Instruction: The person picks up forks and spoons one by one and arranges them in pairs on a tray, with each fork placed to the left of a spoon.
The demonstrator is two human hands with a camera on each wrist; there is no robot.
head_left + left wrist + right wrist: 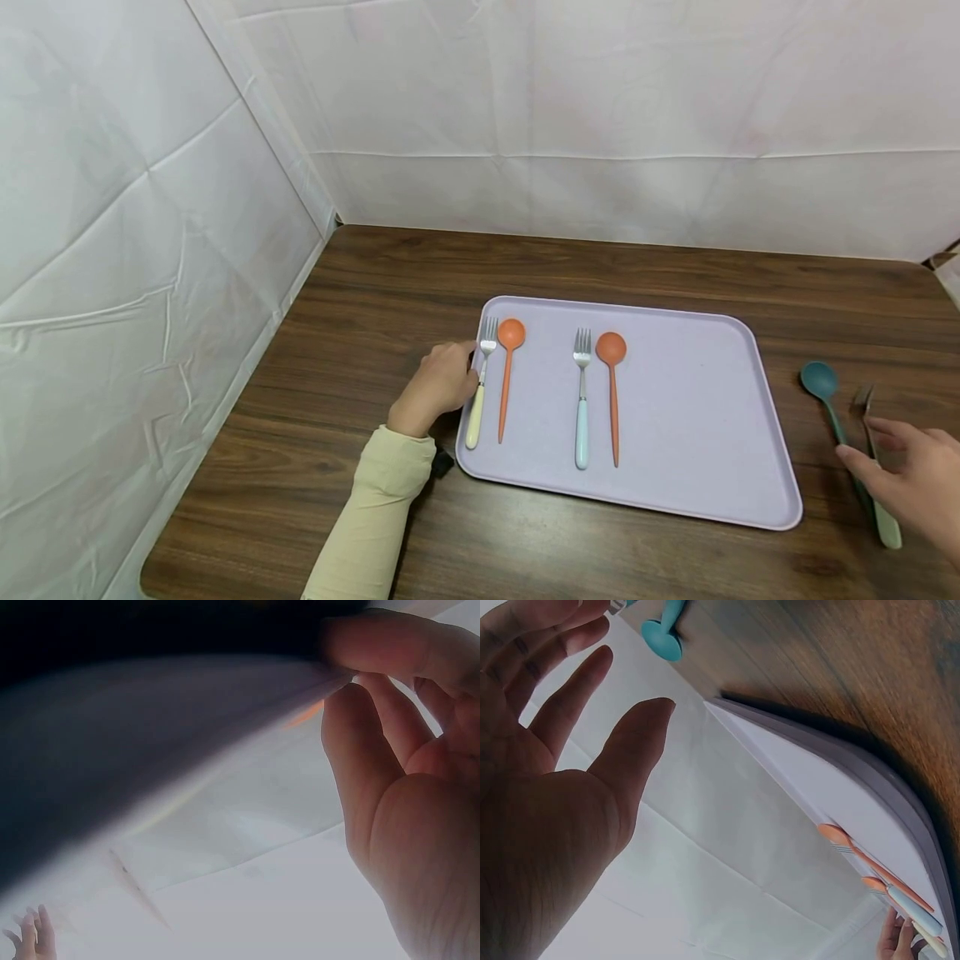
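At the left edge of a lilac tray [690, 400], my left hand [442, 379] pinches the rim; in the left wrist view its thumb and index finger [405, 652] meet at that edge. On the tray lie a cream-handled fork [476, 408], an orange spoon [512, 333], a light-blue-handled fork [582, 425] and a second orange spoon [611, 348]. My right hand [918, 475], fingers spread, hovers over a green-handled fork [888, 529] and a teal spoon [819, 379] right of the tray. Whether it touches them I cannot tell.
Everything lies on a dark wooden table [315, 400]. White cloth walls [600, 108] rise behind it and along its left side. A small black object [441, 463] shows beside the left wrist.
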